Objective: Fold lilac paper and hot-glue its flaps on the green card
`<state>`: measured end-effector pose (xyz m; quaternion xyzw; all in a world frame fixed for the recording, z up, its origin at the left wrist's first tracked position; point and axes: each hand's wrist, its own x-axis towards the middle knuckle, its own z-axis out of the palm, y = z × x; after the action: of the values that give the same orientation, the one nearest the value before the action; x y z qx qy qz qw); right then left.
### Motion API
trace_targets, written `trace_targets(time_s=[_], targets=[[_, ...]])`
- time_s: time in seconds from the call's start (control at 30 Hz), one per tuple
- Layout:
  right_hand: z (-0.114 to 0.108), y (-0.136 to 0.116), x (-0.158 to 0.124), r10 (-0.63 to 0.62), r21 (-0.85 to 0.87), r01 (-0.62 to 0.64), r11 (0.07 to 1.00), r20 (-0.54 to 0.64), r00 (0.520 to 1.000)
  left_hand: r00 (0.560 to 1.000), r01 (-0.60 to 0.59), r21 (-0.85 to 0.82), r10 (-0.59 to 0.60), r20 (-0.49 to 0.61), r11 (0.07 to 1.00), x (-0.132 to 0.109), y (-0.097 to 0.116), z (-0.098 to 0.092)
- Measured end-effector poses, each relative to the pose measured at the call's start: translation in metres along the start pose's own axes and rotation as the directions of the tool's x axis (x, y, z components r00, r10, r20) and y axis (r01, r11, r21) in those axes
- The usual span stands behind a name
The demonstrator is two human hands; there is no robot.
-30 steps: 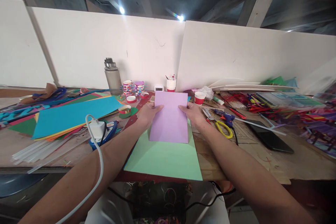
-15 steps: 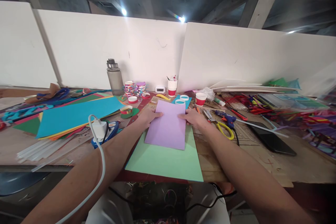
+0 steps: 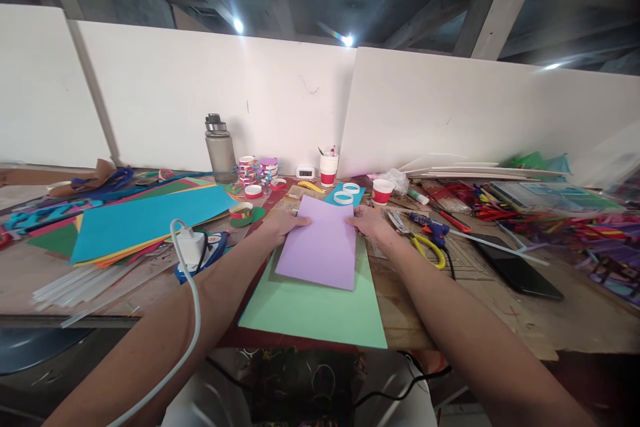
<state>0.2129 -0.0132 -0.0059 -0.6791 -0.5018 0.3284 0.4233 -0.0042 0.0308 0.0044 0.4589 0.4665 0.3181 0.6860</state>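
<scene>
A sheet of purple paper (image 3: 317, 247) is held between my two hands, tilted over a larger light green sheet (image 3: 315, 313) on the table. My left hand (image 3: 284, 223) pinches its left edge with the thumb on top. On the opposite edge, my right hand (image 3: 369, 221) grips the same way; the fingers of both hands are mostly hidden underneath. Just beyond the purple paper, two white rings (image 3: 344, 197) lie on a blue sheet (image 3: 359, 199).
A glue gun (image 3: 434, 228), yellow-handled pliers (image 3: 425, 253) and a black phone (image 3: 517, 268) lie at right. Coloured sheets (image 3: 145, 223) and a white plug with cable (image 3: 190, 247) are at left. A bottle (image 3: 220, 153) and paper cups (image 3: 329, 170) stand near the white board.
The purple paper has tipped and shifted slightly toward me, and more of the blue sheet and white rings shows behind it. Both hands keep their hold.
</scene>
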Motion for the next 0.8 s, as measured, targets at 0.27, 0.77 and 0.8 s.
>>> trace_targets(time_s=[0.27, 0.77, 0.8], targets=[[-0.006, 0.002, 0.002, -0.107, -0.194, 0.079, 0.978, -0.137, 0.985, 0.998, 0.013, 0.054, -0.010, -0.057, 0.998, -0.004, 0.003, 0.003], [0.012, 0.004, -0.015, -0.611, -0.327, 0.730, 0.601, 0.401, 0.683, 0.993, -0.043, 0.364, 0.080, -0.087, 0.930, 0.000, 0.001, -0.002], [0.013, 0.005, -0.015, -0.597, -0.335, 0.733, 0.592, 0.429, 0.678, 0.990, -0.056, 0.422, 0.105, -0.095, 0.905, 0.000, 0.001, -0.002]])
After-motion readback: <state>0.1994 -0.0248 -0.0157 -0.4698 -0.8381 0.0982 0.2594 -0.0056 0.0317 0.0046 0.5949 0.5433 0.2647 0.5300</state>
